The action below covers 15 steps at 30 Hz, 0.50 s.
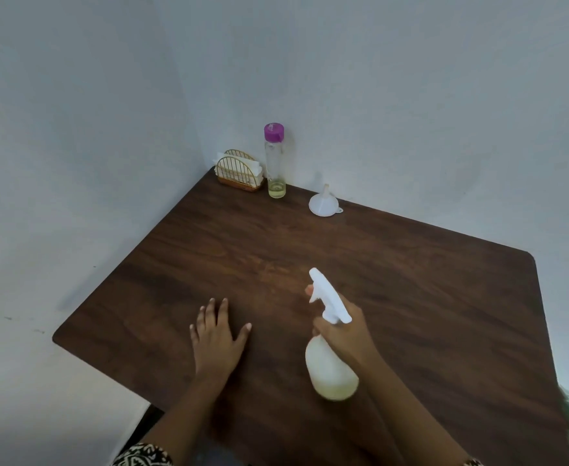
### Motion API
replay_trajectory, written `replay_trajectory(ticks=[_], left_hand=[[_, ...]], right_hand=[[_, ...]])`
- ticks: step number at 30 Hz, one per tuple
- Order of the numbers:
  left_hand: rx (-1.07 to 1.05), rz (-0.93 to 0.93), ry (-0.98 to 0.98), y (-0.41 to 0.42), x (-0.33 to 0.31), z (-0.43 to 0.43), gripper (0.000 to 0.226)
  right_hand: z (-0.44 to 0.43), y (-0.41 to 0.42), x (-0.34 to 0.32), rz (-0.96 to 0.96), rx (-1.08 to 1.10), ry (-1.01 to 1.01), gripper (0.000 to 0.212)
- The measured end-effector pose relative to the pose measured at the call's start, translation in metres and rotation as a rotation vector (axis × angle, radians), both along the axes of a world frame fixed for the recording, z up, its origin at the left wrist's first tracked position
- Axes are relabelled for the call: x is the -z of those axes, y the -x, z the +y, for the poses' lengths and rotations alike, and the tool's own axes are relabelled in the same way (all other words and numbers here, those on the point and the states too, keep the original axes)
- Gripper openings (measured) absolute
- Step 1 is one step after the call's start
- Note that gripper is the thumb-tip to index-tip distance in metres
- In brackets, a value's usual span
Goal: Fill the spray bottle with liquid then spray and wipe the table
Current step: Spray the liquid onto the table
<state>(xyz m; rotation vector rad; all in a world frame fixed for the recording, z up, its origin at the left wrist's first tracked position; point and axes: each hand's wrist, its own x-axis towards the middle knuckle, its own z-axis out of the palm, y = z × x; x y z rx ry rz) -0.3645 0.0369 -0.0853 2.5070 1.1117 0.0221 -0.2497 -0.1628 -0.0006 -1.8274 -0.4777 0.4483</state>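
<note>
Head view: one white opaque spray bottle (331, 371), tilted over dark wooden table (411, 297), gripped at the neck by right hand (347, 331). Left hand (215, 341) flat on tabletop, fingers spread. In far corner: one purple-capped clear bottle (275, 163), one funnel (323, 203), one wire napkin holder (239, 171).

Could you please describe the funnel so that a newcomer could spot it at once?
Look to the far corner of the wooden table, where the walls meet. Right of the wire napkin holder and tall purple-capped bottle stands the funnel: small, white, mouth down, spout pointing up.
</note>
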Motion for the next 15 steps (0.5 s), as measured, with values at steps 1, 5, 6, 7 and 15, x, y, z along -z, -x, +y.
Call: replay_trajectory(ticks=[1, 5, 6, 7, 15], left_hand=[[-0.014, 0.029, 0.003, 0.003, 0.001, 0.004, 0.077], [-0.023, 0.096, 0.017, 0.013, 0.006, 0.011, 0.083], [-0.008, 0.109, 0.010, 0.015, 0.008, 0.013, 0.084], [0.008, 0.122, 0.002, 0.017, 0.009, 0.014, 0.085], [0.059, 0.177, 0.029, 0.017, 0.007, 0.018, 0.087]], right_hand=[[-0.001, 0.009, 0.000, 0.024, 0.001, 0.020, 0.040], [-0.002, 0.037, 0.000, 0.191, 0.076, 0.126, 0.024], [-0.002, 0.042, 0.002, 0.208, 0.087, 0.151, 0.019], [-0.002, 0.045, 0.003, 0.214, 0.091, 0.172, 0.013], [0.000, 0.063, 0.001, 0.200, 0.174, 0.309, 0.017]])
